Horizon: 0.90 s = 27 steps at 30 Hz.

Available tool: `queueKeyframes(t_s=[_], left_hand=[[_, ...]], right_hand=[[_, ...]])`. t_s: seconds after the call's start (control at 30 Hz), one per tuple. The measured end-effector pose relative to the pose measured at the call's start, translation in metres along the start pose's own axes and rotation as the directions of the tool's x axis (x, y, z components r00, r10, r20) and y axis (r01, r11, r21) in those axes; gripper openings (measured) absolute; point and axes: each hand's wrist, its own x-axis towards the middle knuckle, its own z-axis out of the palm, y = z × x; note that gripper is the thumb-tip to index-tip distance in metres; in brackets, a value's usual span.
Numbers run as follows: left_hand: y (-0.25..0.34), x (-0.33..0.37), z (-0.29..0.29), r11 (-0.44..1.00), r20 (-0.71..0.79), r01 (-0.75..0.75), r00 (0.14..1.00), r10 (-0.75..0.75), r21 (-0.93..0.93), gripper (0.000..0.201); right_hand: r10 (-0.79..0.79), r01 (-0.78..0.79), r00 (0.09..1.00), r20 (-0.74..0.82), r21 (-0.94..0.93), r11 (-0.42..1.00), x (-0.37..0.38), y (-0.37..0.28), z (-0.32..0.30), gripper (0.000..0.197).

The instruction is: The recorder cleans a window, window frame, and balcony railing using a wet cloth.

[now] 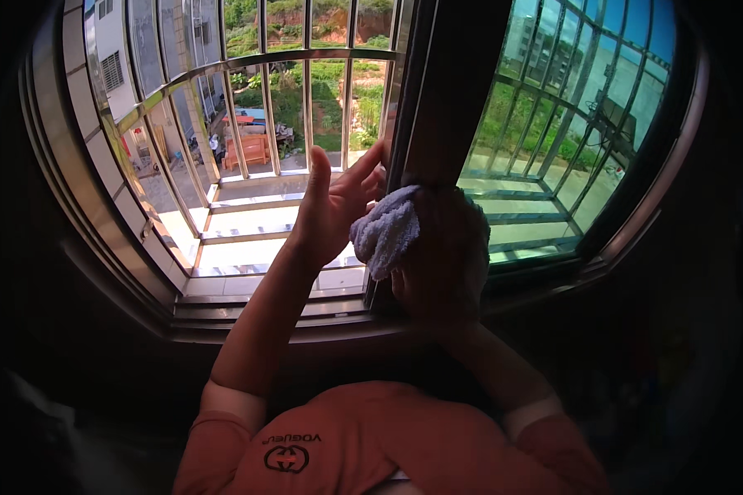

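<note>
At the sash's (442, 82) left edge (open room leftward), the left hand (332, 200) spreads, seemingly empty; the right hand (444, 252) clenches a cloth (386, 231), long axis slanting steeply down-left.

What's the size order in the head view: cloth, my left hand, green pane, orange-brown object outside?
Green pane, largest
Left hand and cloth: too alike to rank
Orange-brown object, smallest

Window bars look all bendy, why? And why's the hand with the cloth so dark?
Head view: the fisheye lens bows the bars; same head view: against bright daylight outside, the right hand sits in shadow, though the cloth catches light.
</note>
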Motion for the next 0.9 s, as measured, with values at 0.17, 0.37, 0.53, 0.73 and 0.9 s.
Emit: queueKeyframes(t_s=[0.17, 0.37, 0.53, 0.73, 0.9], left_hand=[[0.006, 0.004, -0.016, 0.999, 0.011, 0.039, 0.999, -0.040, 0.017, 0.095], [0.002, 0.003, -0.016, 0.998, 0.066, -0.001, 0.998, -0.003, 0.070, 0.083], [-0.002, -0.013, -0.029, 0.999, 0.004, 0.011, 1.000, -0.011, 0.040, 0.079], [-0.018, -0.048, -0.042, 0.904, -0.147, 0.105, 0.988, -0.048, 0.415, 0.070], [-0.041, -0.062, -0.043, 0.868, -0.116, 0.162, 0.986, -0.122, 0.470, 0.074]], right_hand=[[0.194, -0.186, 0.979, -0.064, 0.118, 0.975, -0.084, -0.026, 0.061, 0.040], [0.339, -0.336, 0.940, 0.047, 0.317, 0.887, -0.153, -0.043, 0.096, 0.032], [0.272, -0.231, 0.961, -0.053, 0.391, 0.891, -0.146, -0.034, 0.039, 0.037], [0.462, -0.395, 0.862, -0.210, 0.295, 0.870, -0.099, -0.018, 0.006, 0.028], [0.379, -0.343, 0.917, -0.122, 0.242, 0.908, -0.129, -0.033, 0.069, 0.016]])
